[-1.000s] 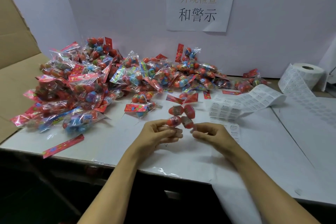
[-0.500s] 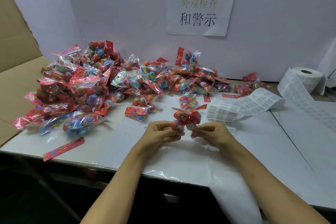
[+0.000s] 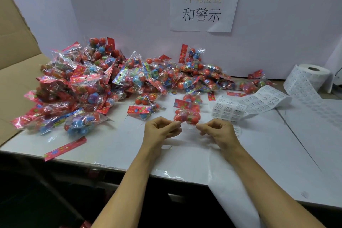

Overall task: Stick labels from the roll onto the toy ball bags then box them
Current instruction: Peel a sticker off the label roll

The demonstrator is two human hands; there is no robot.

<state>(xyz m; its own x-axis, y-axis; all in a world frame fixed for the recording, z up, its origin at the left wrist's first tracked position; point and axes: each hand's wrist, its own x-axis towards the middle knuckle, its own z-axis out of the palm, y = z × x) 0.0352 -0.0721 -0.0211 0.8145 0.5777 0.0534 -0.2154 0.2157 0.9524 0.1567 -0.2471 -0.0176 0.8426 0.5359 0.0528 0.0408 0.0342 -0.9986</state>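
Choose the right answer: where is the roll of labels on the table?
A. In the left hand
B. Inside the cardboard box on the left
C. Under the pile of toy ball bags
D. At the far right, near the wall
D: the roll of labels stands at the far right by the wall, its strip running toward the bag that both hands hold.

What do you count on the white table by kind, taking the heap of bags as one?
Heap of clear toy ball bags: 1
Bag held in both hands: 1
White label roll: 1
Loose red header card: 1
Total: 4
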